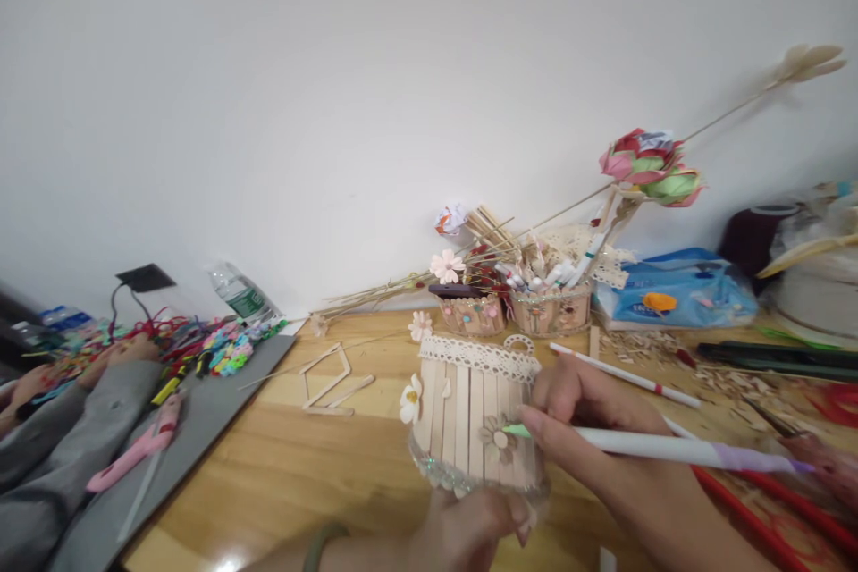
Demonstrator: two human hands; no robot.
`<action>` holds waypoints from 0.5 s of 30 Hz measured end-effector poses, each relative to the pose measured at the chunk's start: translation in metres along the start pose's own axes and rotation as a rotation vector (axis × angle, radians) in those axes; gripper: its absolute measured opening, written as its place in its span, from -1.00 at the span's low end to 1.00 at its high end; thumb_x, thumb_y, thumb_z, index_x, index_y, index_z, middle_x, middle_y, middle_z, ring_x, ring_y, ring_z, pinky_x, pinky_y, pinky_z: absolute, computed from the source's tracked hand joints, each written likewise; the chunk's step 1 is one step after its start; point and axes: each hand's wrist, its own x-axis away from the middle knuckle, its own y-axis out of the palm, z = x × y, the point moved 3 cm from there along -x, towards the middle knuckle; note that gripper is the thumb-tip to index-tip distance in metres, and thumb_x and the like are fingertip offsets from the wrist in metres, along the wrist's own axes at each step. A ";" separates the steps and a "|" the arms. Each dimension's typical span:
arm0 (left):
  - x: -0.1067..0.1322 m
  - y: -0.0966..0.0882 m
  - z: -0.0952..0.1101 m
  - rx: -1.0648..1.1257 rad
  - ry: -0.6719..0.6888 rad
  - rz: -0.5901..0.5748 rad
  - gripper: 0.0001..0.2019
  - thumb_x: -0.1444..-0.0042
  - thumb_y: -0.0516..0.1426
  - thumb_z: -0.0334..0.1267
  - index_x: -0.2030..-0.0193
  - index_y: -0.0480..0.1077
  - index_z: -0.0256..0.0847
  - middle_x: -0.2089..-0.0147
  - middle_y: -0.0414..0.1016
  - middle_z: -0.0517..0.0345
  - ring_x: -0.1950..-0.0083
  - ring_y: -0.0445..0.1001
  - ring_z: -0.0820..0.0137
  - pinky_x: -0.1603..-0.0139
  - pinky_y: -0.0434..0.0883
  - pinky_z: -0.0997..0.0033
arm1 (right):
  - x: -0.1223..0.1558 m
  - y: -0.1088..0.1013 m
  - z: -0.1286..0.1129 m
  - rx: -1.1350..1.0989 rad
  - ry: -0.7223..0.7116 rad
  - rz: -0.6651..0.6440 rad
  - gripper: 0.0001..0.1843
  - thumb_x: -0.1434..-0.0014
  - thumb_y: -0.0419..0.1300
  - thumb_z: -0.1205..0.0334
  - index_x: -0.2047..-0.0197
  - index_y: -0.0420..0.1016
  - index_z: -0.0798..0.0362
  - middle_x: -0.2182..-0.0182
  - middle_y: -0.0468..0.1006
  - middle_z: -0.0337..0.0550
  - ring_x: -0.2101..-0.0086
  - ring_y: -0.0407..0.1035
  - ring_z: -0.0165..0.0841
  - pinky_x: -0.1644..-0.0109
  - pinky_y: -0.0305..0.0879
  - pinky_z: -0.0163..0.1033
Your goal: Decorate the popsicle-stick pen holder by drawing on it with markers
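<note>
A small wooden-stick basket (462,420) stands tilted in front of me, with a lace band (475,357) along its top and a glittery trim at its base. On its front is a petalled flower (500,438) with a pale round centre; a white flower (410,399) sits at its left side. My left hand (479,520) is closed on the basket's lower edge. Pinched in my right hand (596,429) is a white marker (670,447), its green tip touching the flower's right petals. A purple tip shows at the marker's other end.
Two decorated stick holders (550,308) filled with pens and dried stems stand by the wall. Another marker (623,374), red-handled scissors (764,509) and wood scraps lie right. Loose craft sticks (325,375) lie left, near another person's sleeves (100,429) and a pink cutter (138,451).
</note>
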 end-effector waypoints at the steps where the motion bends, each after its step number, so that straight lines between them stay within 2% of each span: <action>1: 0.000 0.001 -0.001 0.032 0.016 0.024 -0.81 0.26 0.15 -0.24 0.69 0.22 -0.26 0.62 0.20 0.22 0.56 0.09 0.54 0.56 0.03 0.48 | 0.000 -0.001 0.001 -0.003 0.003 0.012 -0.72 -0.10 0.13 0.19 0.57 0.14 0.00 0.62 0.25 -0.34 0.58 0.15 -0.45 0.57 0.09 -0.34; 7: -0.001 0.004 0.001 0.059 0.012 0.030 -0.81 0.28 0.18 -0.25 0.68 0.25 -0.27 0.63 0.23 0.22 0.59 0.07 0.57 0.59 0.03 0.50 | 0.000 -0.001 0.001 0.032 -0.007 -0.025 -0.71 -0.11 0.13 0.18 0.57 0.13 0.00 0.61 0.25 -0.34 0.58 0.15 -0.45 0.56 0.09 -0.35; 15: 0.000 0.007 0.005 0.138 0.013 0.043 -0.90 0.34 0.15 -0.35 0.66 0.29 -0.31 0.63 0.24 0.23 0.61 0.08 0.60 0.63 0.00 0.54 | -0.002 -0.001 0.002 -0.012 0.025 0.042 -0.71 -0.06 0.16 0.20 0.59 0.16 0.00 0.63 0.27 -0.34 0.59 0.15 -0.45 0.57 0.08 -0.35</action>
